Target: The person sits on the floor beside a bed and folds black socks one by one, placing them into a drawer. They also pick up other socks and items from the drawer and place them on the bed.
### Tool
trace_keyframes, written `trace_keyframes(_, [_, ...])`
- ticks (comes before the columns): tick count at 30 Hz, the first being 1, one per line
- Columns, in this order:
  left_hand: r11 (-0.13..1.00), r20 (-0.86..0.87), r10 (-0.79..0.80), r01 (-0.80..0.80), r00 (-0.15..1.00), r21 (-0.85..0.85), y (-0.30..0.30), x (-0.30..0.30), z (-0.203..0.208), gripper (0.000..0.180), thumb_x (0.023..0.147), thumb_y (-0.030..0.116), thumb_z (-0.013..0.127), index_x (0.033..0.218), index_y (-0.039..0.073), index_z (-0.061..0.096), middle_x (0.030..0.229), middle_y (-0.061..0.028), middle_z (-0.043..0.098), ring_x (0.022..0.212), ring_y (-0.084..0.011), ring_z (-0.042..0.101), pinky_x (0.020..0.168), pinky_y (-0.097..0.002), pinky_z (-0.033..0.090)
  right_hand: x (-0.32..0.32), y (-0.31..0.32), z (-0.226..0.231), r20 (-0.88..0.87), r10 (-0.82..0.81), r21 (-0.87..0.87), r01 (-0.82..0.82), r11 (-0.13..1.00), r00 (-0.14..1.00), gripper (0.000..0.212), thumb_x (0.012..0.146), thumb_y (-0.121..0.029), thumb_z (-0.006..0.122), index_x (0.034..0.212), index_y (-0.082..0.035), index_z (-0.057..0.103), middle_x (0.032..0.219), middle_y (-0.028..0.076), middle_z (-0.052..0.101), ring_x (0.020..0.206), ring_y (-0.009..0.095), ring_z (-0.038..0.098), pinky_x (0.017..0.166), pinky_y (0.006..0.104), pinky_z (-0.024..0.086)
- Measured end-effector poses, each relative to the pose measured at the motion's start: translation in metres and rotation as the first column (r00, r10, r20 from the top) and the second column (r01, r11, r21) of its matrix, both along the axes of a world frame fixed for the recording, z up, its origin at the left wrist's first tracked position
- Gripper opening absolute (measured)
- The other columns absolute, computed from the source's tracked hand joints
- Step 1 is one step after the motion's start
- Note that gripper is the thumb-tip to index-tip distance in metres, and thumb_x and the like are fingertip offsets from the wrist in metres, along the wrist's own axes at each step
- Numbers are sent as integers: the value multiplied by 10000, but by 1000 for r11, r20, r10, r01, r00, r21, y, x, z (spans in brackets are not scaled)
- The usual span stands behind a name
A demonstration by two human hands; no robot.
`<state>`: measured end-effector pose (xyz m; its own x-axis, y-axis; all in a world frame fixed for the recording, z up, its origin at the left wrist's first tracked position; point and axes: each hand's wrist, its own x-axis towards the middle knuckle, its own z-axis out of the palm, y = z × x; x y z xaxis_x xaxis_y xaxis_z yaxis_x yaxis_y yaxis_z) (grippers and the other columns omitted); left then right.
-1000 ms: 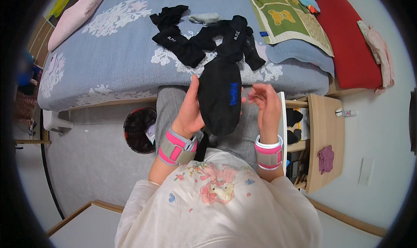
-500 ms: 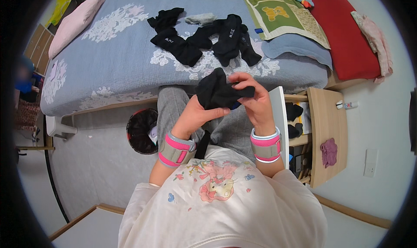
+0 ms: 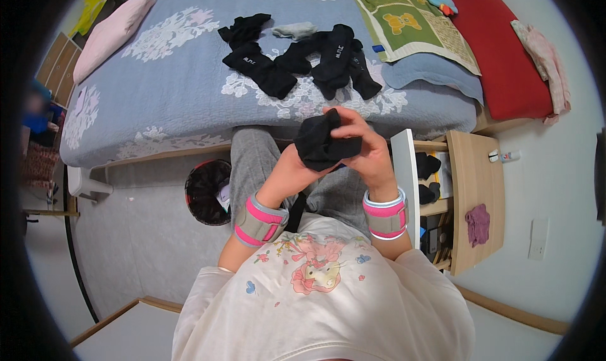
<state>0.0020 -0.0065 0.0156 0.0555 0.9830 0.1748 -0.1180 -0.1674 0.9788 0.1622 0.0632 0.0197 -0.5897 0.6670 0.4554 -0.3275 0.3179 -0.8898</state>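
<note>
A bunched black sock (image 3: 317,141) is held between both hands, just in front of the bed's near edge. My left hand (image 3: 291,174) grips it from below and the left, its fingers hidden behind the fabric. From the right, my right hand (image 3: 368,147) has its fingers curled over the sock's edge, with the thumb underneath. On the bed beyond lie several loose black socks (image 3: 262,70), some overlapping, with a light grey sock (image 3: 294,30) at their far side.
The bed (image 3: 151,96) has a grey-blue floral cover and a green bear-print cloth (image 3: 410,26). At right, an open drawer (image 3: 405,165) holds black socks (image 3: 429,165); a purple cloth (image 3: 478,224) lies on the cabinet top. A bin (image 3: 205,193) and white stool (image 3: 87,183) stand left.
The sock has become more compact, its right end tucked in toward the middle. My hands have come closer together, the left one shifting slightly right.
</note>
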Motion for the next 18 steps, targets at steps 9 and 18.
trace_keyframes(9, [994,42,15,-19,999,103,3,-3,-3,339,844,78,630,1175,31,574,1069,-23,631,944,-95,551,838,-262,453,-6,-5,2,-219,6,-148,-40,988,976,350,746,-10,682,1070,-43,554,1295,165,446,1176,241,478,972,344,399])
trace_keyframes(18, [999,139,-23,17,990,46,0,-5,-5,348,861,77,609,1200,18,562,1088,-20,621,931,-91,557,819,-262,461,2,-6,-1,-122,-39,35,44,998,992,227,812,-202,685,936,-14,668,1261,162,468,1158,264,493,972,384,400])
